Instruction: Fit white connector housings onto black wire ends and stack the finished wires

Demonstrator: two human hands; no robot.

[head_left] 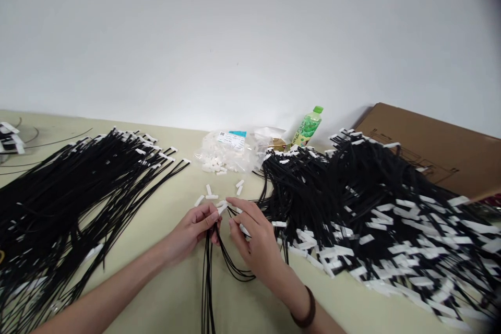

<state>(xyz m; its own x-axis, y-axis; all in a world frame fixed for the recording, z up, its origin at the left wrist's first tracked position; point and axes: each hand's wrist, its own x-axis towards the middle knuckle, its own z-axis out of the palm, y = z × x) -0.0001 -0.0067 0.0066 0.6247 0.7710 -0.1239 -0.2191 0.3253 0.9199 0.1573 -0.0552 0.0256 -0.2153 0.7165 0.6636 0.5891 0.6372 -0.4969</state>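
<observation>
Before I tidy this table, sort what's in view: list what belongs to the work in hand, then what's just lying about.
Likely part of the work:
black cables in the left hand
loose white pieces
clear bag of white pieces
left cable pile
right cable pile

Apparently just lying about:
green-capped bottle
brown cardboard

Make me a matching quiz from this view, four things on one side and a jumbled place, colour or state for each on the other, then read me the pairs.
Things:
1. Bottle
2. Cardboard
3. Left hand
4. Wristband

Descriptions:
A. Around the right wrist
B. Green-capped
C. Pinching a white connector
D. Brown, with printed lines

Pairs: 1-B, 2-D, 3-C, 4-A
</observation>
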